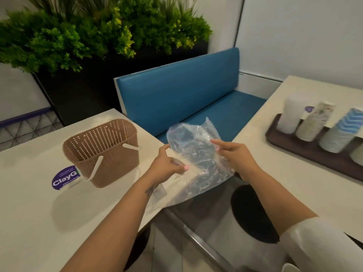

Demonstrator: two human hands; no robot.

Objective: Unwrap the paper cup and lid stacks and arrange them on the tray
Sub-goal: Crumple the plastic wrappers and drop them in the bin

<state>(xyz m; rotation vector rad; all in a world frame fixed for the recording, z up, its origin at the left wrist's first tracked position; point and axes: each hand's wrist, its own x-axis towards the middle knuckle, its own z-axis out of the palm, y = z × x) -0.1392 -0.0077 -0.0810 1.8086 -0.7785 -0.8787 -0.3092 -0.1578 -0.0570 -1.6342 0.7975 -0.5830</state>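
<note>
A crumpled clear plastic wrapper [198, 160] hangs over the gap between two tables. My left hand [167, 167] pinches its lower left part and my right hand [233, 154] grips its right side. On the right table a dark brown tray [306, 152] holds a white lid stack [290, 116], a patterned cup stack [314, 122], a blue chevron cup stack [341, 130] and part of another stack [357, 154] at the frame edge. All of these stacks lean to the right.
A brown perforated basket [102, 152] with white handles stands on the left table beside a purple round sticker [65, 177]. A blue bench [186, 97] sits behind the gap. A black planter with green plants [98, 36] stands at the back left.
</note>
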